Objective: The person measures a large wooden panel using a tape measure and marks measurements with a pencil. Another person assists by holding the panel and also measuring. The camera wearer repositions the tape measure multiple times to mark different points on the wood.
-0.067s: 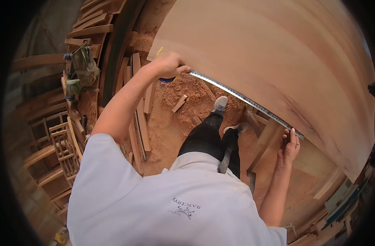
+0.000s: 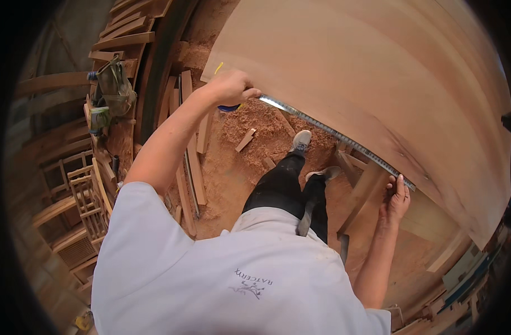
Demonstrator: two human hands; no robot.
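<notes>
A pale wooden sheet (image 2: pixel 344 61) fills the upper right. The silvery blade of a tape measure (image 2: pixel 334 133) is stretched along its near edge. At the sheet's left corner, my left hand (image 2: pixel 231 89) is closed round the tape measure's body; a bit of the blue case (image 2: pixel 229 108) shows below the fingers, and a yellow piece (image 2: pixel 218 68) sticks up behind the hand. Toward the right, my right hand (image 2: pixel 396 200) pinches the blade near its far end between thumb and fingers, against the sheet's edge. The palm sides of both hands are partly hidden.
Sawdust and shavings (image 2: pixel 255 131) cover the floor around my shoes, with wood offcuts (image 2: pixel 245 140) among them. Long strips of wood (image 2: pixel 195 173) lie at left. Beyond them are stacked boards (image 2: pixel 124 40), a bag (image 2: pixel 114 89) and a slatted wooden frame (image 2: pixel 89 201).
The blade has twisted slightly, so its bright glare is now mostly near my left hand. Both hands keep their grip and have hardly moved.
</notes>
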